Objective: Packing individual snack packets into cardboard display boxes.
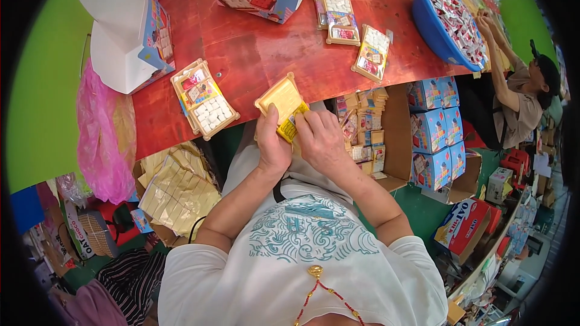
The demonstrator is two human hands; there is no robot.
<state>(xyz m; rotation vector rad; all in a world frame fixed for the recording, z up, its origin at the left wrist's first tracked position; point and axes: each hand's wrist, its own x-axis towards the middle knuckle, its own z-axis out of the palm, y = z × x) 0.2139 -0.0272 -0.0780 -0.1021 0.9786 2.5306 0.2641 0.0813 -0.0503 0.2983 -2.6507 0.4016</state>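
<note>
Red-brown plywood is forming your workbench (272, 54), and you are working at its near edge. Your left hand (272, 142) is gripping a shallow yellow plastic tray (280, 98) from below, thumb pressed on its face, while your right hand (320, 136) is pinching a small yellow sachet (292, 125) against the tray's lower corner. Both forearms are bending inward from your chest, wrists close together. That tray is looking light, thin and flexible, so hold it by the rim rather than the middle; the sachet is probably slick. Just left, a filled tray (205, 99) of white pieces is lying flat. Farther off, a blue basin (432, 24) of red packets is sitting beside another person's hands.
</note>
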